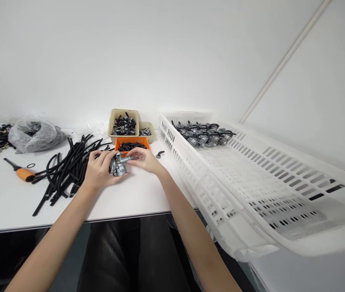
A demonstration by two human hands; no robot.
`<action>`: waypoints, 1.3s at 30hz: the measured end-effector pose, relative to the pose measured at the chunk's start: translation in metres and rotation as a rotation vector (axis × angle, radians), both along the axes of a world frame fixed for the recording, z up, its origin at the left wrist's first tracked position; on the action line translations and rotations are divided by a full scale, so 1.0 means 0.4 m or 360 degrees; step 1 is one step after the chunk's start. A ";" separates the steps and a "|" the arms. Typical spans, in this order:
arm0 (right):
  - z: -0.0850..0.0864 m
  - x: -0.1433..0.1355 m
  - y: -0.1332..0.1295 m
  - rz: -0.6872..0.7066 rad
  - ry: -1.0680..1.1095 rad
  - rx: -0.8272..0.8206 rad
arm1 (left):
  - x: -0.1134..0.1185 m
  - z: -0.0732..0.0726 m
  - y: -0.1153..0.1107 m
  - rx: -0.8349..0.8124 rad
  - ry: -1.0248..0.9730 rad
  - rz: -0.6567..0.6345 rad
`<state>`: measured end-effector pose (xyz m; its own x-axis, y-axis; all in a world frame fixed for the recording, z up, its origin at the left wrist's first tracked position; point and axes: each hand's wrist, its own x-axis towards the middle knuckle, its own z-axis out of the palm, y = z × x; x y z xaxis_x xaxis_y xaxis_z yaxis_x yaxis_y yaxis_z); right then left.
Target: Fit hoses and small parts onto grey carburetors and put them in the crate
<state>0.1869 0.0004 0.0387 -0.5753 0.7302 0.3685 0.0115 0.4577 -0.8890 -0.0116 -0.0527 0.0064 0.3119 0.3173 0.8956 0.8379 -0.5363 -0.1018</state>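
Observation:
My left hand is wrapped round a silver metal part, a carburetor-like body, just above the white table. From the other side, my right hand pinches a small dark piece at the part's right end. Right behind the hands is an orange basket of small black pieces. A lone black-and-grey piece lies on the table to the right of my right hand.
Black hoses lie left of my hands, beside an orange-handled tool and a plastic bag. Beige bins stand at the back. A large white crate on the right holds several metal parts.

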 end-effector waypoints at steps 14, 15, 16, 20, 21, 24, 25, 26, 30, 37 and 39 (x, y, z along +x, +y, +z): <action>-0.003 0.007 0.006 -0.0031 -0.0049 0.0041 | 0.002 -0.003 -0.002 -0.0027 -0.0029 -0.0028; -0.002 0.007 0.006 -0.0026 -0.0040 0.0037 | 0.002 -0.003 -0.001 -0.0017 -0.0019 -0.0029; -0.003 0.007 0.006 -0.0024 -0.0029 0.0032 | 0.002 -0.002 0.000 -0.0015 -0.0008 -0.0032; -0.004 0.005 0.004 0.0011 0.0016 -0.0006 | 0.000 -0.003 0.001 -0.0048 -0.0001 -0.0025; -0.004 0.004 0.003 0.0030 0.0023 -0.0014 | 0.000 -0.004 0.000 -0.0053 -0.0004 -0.0013; -0.001 0.001 -0.001 0.0042 0.0020 -0.0016 | 0.002 -0.003 -0.004 -0.0061 -0.0012 0.0014; 0.001 0.001 -0.003 0.0021 0.0001 -0.0032 | 0.003 -0.003 -0.005 -0.0061 -0.0015 0.0017; 0.002 0.000 -0.005 -0.0005 -0.0025 -0.0060 | 0.004 -0.003 -0.005 -0.0058 -0.0017 0.0016; 0.005 0.000 -0.007 -0.0044 -0.0096 -0.0144 | 0.004 -0.002 -0.005 -0.0044 0.0009 0.0011; 0.000 0.005 0.009 -0.0044 0.0046 -0.0056 | -0.001 0.003 -0.002 0.0024 -0.0037 0.0049; -0.002 0.005 0.011 -0.0051 0.0053 -0.0050 | -0.001 0.004 -0.003 0.0031 -0.0032 0.0050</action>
<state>0.1891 0.0048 0.0379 -0.5392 0.7597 0.3635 -0.0038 0.4294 -0.9031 -0.0119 -0.0539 0.0079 0.2838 0.3090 0.9077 0.8564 -0.5076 -0.0950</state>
